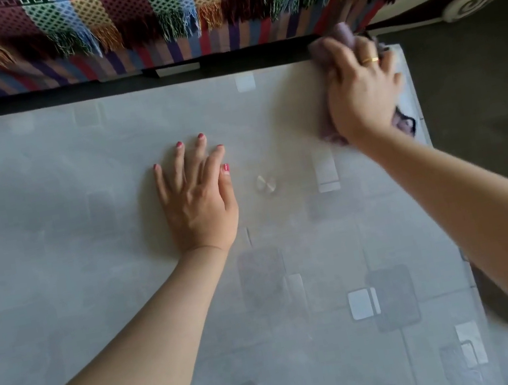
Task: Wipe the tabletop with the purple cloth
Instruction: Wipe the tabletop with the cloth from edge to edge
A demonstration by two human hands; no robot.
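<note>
Purple cloth (341, 35) sits bunched at the far right corner of the tabletop (59, 192), mostly under the right hand (364, 91); bits show beyond the fingers at the far edge and by the wrist on the near side. Looks soft, light, limp, so it'll likely crumple or slide out w/o steady downward pressure. Best hold, I'd judge: palm flat over the middle of the wad, fingers curled over its far fold so it doesn't roll. A dark trim or loop shows at its near right end; can't tell what it is.

Right hand lies on top of the cloth, fingers bent over it, pressing it down; a ring shows on one finger. This area is blurred, so exact finger grip is unclear.

Left hand (199, 198) is spread flat on the tabletop near the centre, well apart from the cloth, holding nothing, prob. bracing.

Tabletop is pale grey w/ faint squares, smooth-looking, maybe a bit slick. Striped fringed blanket (165, 4) hangs beyond the far edge.
</note>
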